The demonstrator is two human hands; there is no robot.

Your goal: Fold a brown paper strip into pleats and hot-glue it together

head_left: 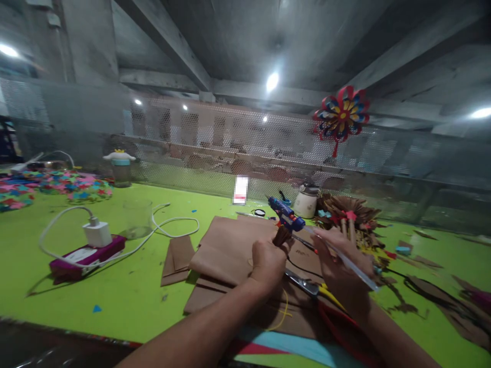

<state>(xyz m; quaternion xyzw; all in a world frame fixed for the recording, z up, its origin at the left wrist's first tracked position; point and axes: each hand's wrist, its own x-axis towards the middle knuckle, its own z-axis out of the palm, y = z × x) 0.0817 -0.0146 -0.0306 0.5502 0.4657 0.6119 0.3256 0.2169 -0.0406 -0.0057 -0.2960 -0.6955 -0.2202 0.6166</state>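
Note:
My left hand [269, 259] is closed below a blue hot glue gun [286, 214] and appears to hold it up by its handle. Something brown and creased [282, 236] shows between the fist and the gun. The nozzle points away to the upper left. A long translucent glue stick [355, 268] slants down from the gun's back end, and my right hand [341, 258] is closed around it. Below the hands lie brown paper sheets [230, 250] and scissors [305, 283] with yellow and red handles, partly hidden by my right arm.
A purple power strip [88, 255] with a white charger [97, 232] and cable sits left, near a clear cup [137, 220]. Colourful paper stars [76, 186] are heaped behind. A white jug [306, 200] and a brown paper craft piece [351, 214] stand at the back right.

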